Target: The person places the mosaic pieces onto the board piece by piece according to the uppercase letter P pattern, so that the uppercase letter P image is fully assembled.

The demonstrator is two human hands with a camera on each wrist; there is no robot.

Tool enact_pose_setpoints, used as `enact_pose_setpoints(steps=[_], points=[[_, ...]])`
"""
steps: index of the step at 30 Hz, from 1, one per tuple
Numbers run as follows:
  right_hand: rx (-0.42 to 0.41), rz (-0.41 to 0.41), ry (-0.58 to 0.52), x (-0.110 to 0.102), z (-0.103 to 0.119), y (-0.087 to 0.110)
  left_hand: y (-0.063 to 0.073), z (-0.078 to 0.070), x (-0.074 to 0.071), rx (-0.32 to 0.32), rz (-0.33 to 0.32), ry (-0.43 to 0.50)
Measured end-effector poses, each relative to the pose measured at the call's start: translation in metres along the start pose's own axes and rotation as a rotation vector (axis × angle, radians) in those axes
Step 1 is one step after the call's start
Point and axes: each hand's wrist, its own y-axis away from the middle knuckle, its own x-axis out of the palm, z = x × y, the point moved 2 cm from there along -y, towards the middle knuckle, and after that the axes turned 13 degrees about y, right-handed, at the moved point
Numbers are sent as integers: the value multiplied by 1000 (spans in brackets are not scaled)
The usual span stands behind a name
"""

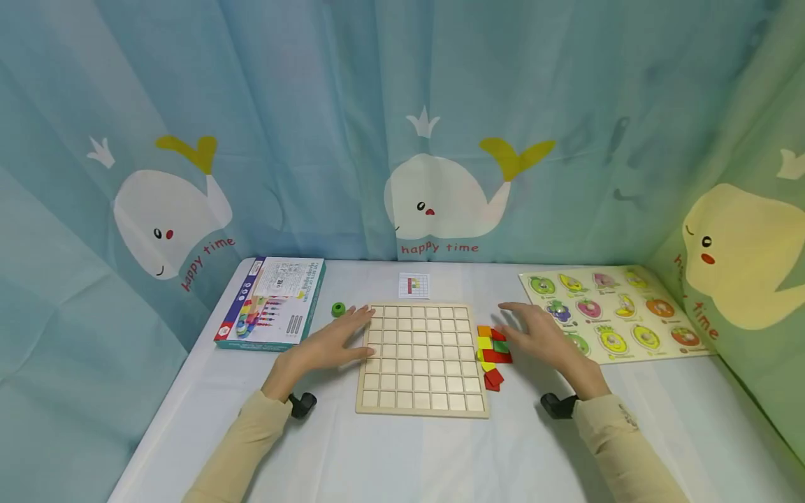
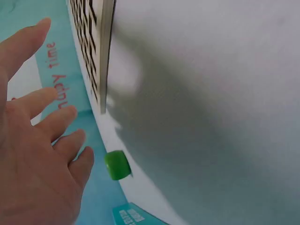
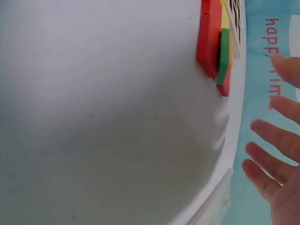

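A wooden grid board (image 1: 423,360) with bare square cells lies flat in the middle of the table. My left hand (image 1: 333,340) hovers by its left edge, fingers spread and holding nothing; the left wrist view shows the palm (image 2: 37,159) bare. Along the board's right edge lies a loose cluster of red, yellow, orange and green tiles (image 1: 497,355). Over the right side of these tiles is my right hand (image 1: 539,334), its fingers apart and nothing in them. In the right wrist view the red tile (image 3: 209,42) and green tile (image 3: 224,56) lie away from the fingertips.
A small pattern card (image 1: 414,286) lies behind the board. The green round bead (image 1: 338,309) sits between the board and a toy box (image 1: 273,304) at the left. At the right lies a fruit puzzle board (image 1: 604,307). A whale-print curtain (image 1: 314,140) hangs behind the table.
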Motion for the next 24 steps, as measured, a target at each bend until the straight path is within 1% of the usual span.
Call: enact_pose_setpoints(steps=[6,10,13,15,19,24], points=[[22,2,-50,9,-4,-4,5,4,12,-60,53,31],[31,29,-66,15,-5,-6,9,5,15,-87,82,34],[9,45,-66,17,-4,-8,11,5,16,-107,92,22],[-14,53,-57,18,-4,-10,12,6,17,-119,105,-6],[-44,80,-46,19,-1,-14,11,10,19,-133,118,-42],[-42,102,-43,22,-2,-19,7,11,16,-127,118,-17]])
